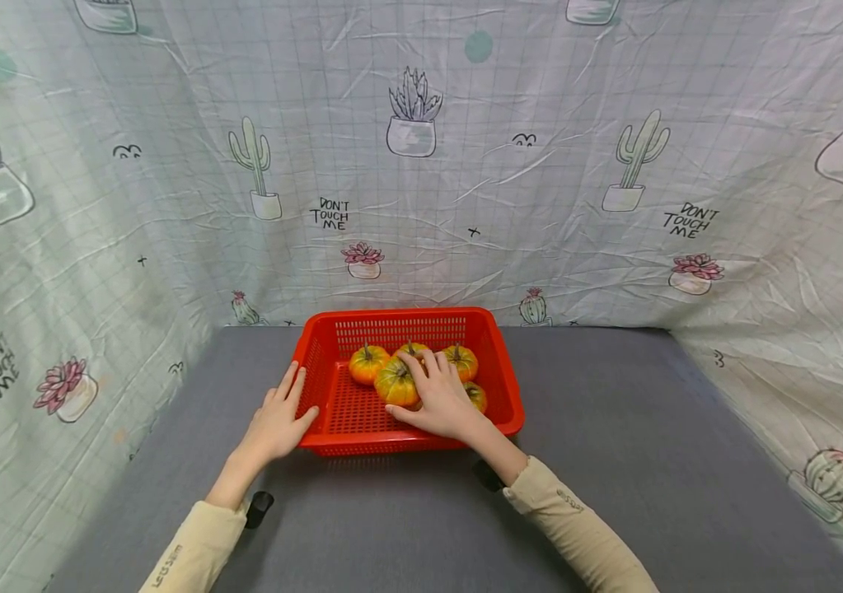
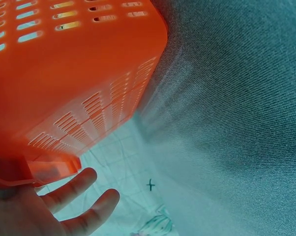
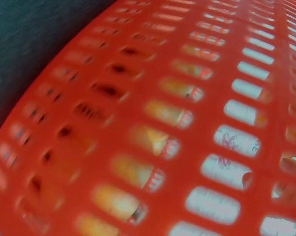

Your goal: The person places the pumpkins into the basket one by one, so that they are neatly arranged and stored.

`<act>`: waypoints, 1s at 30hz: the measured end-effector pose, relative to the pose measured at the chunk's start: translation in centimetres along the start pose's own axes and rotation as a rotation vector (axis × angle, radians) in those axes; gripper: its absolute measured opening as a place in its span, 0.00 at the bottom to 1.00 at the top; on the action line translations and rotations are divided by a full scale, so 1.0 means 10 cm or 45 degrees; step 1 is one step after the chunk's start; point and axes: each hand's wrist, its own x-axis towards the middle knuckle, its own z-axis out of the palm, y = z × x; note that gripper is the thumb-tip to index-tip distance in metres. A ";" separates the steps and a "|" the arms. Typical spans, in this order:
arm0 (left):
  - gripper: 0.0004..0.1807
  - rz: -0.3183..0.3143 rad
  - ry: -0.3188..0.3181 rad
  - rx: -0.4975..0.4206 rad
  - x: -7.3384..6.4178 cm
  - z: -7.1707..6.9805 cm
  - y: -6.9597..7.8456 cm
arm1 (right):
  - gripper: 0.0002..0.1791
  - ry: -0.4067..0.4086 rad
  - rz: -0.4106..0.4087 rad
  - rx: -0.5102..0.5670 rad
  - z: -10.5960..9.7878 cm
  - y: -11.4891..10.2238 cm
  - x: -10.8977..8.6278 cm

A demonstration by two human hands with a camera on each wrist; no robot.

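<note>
A red plastic basket [image 1: 332, 325] with slotted walls stands on the grey table, holding several small orange-yellow pumpkins. My right hand [image 1: 439, 403] reaches into it and grips one pumpkin [image 1: 395, 383], thumb at the near side and fingers over its right side. Around this one lie a pumpkin [image 1: 367, 364] to the left, another [image 1: 464, 361] to the right and one partly under the hand. My left hand [image 1: 276, 422] rests at the basket's left rim with fingers extended. In the left wrist view, its straight fingers [image 2: 91, 211] show beside the rim. The right wrist view shows only the slotted wall [image 3: 187, 123], no hand.
The grey table [image 1: 599, 445] extends on both sides of the basket and in front of it. Behind and at the sides hangs a pale cloth [image 1: 465, 189] printed with cacti and potted plants. The basket's far side stands close to the back cloth.
</note>
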 end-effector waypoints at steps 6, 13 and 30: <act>0.37 0.030 0.034 -0.010 -0.01 0.00 -0.01 | 0.43 -0.042 0.014 0.013 0.03 -0.11 0.09; 0.38 0.022 0.019 -0.005 -0.01 -0.01 0.00 | 0.44 -0.104 0.021 -0.010 0.07 -0.19 0.18; 0.38 0.020 0.007 -0.019 -0.01 -0.01 0.00 | 0.44 -0.328 -0.115 -0.150 -0.35 -0.12 0.14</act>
